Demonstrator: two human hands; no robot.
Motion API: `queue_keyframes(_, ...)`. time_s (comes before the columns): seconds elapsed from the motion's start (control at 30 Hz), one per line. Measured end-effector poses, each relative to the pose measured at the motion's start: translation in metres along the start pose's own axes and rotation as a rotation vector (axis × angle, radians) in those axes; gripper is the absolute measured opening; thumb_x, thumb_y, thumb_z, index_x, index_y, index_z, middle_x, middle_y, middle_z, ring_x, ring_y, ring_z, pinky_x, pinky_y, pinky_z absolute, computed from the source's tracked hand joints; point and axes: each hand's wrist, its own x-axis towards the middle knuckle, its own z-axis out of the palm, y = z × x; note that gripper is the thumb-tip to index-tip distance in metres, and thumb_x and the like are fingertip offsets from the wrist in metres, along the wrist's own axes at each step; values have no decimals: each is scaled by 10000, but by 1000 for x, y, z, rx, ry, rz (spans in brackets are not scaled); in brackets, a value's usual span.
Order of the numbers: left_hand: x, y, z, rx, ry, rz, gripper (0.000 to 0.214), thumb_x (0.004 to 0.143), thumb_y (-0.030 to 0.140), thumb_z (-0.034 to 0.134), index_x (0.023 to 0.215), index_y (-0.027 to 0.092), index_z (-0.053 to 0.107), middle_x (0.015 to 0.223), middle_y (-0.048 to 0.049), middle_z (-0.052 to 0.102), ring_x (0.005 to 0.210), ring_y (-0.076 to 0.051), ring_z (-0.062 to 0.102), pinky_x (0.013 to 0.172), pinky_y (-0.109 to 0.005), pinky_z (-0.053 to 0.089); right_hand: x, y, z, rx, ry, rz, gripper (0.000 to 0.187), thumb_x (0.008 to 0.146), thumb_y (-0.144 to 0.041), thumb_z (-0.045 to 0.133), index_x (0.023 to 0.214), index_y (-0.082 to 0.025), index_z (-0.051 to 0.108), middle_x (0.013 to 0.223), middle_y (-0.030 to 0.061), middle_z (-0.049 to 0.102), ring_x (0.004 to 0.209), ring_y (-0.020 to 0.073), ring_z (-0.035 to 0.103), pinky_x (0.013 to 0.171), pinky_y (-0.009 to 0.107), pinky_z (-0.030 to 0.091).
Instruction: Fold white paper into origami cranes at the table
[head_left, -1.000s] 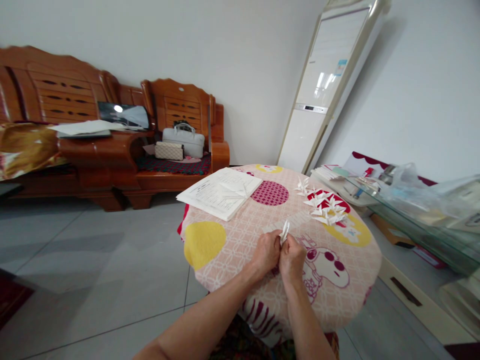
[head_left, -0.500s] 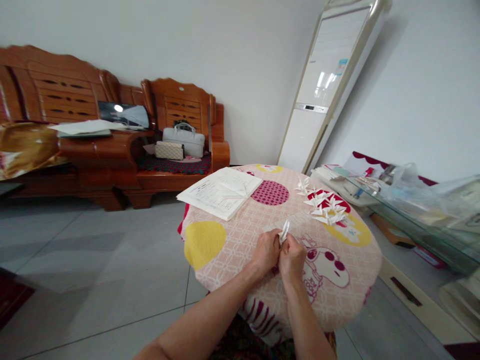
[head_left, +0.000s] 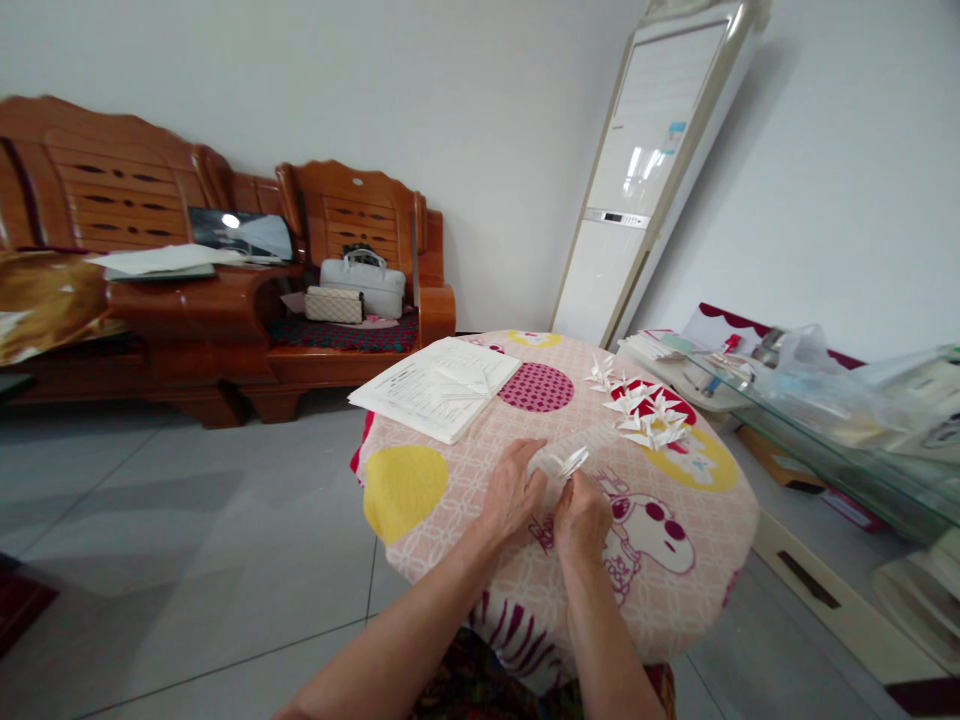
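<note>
A small folded white paper piece (head_left: 571,463) sticks out above my right hand (head_left: 581,517), whose fingers pinch its lower end. My left hand (head_left: 513,490) lies just left of it with fingers stretched toward the paper, palm down over the round table's patterned cloth (head_left: 465,500). Whether its fingertips touch the paper is hard to tell. A cluster of several finished white paper cranes (head_left: 637,405) sits on the cloth at the far right. An open booklet of printed pages (head_left: 435,385) lies at the table's far left.
A wooden bench (head_left: 225,300) with two handbags (head_left: 352,285) stands behind on the left. A tall white air conditioner (head_left: 637,190) leans in the corner. A low glass shelf with plastic bags and papers (head_left: 825,400) runs along the right. Grey tiled floor surrounds the table.
My left hand has come off the paper and spread flat toward it. The paper piece has tipped from upright to lying lower and more sideways in my right hand. The view shifted slightly.
</note>
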Motion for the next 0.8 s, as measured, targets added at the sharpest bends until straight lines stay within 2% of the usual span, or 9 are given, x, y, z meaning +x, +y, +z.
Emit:
queue_keyframes(0.07, 1, 3, -4, -51, 97, 50, 419, 812, 160, 450, 1207, 189, 588, 1214, -80, 602, 1140, -218, 538, 1011, -383, 414, -1, -2, 0, -32, -17, -8, 290, 886, -121, 396, 730, -125, 641, 630, 80, 650, 573, 187, 573, 577, 278, 316)
queue_keyframes(0.13, 2, 6, -7, -77, 144, 96, 360, 830, 181, 484, 1167, 192, 612, 1174, -80, 611, 1114, -214, 548, 991, -376, 424, -2, -4, -1, -74, -39, -14, 292, 907, -127, 398, 765, -123, 653, 648, 78, 651, 586, 190, 578, 576, 281, 312)
queue_keyframes(0.27, 4, 12, -8, -43, 126, 131, 216, 828, 260, 591, 1021, 194, 661, 1056, -74, 638, 1032, -213, 569, 935, -362, 435, -2, -8, -3, -139, -72, -45, 288, 936, -156, 416, 810, -141, 674, 681, 70, 642, 612, 193, 571, 574, 286, 292)
queue_keyframes(0.43, 5, 12, -5, 2, 76, 56, 113, 806, 275, 611, 855, 183, 652, 906, -50, 646, 923, -202, 577, 873, -351, 438, -2, -10, -5, -180, -90, -118, 295, 931, -134, 423, 814, -145, 693, 693, 70, 617, 664, 203, 553, 610, 296, 299)
queue_keyframes(0.6, 5, 11, -3, -10, 83, -44, 103, 799, 264, 586, 804, 176, 640, 848, -41, 658, 841, -183, 584, 802, -321, 444, -2, -12, -5, -162, -76, -143, 272, 931, -135, 442, 872, -153, 707, 700, 63, 603, 665, 198, 527, 611, 292, 297)
queue_keyframes(0.8, 8, 8, -2, -56, 96, -126, 115, 753, 251, 578, 721, 159, 640, 758, -38, 656, 728, -156, 582, 697, -270, 441, -1, -12, -5, -90, -63, -141, 240, 928, -170, 476, 998, -177, 705, 751, 58, 609, 720, 201, 533, 655, 289, 351)
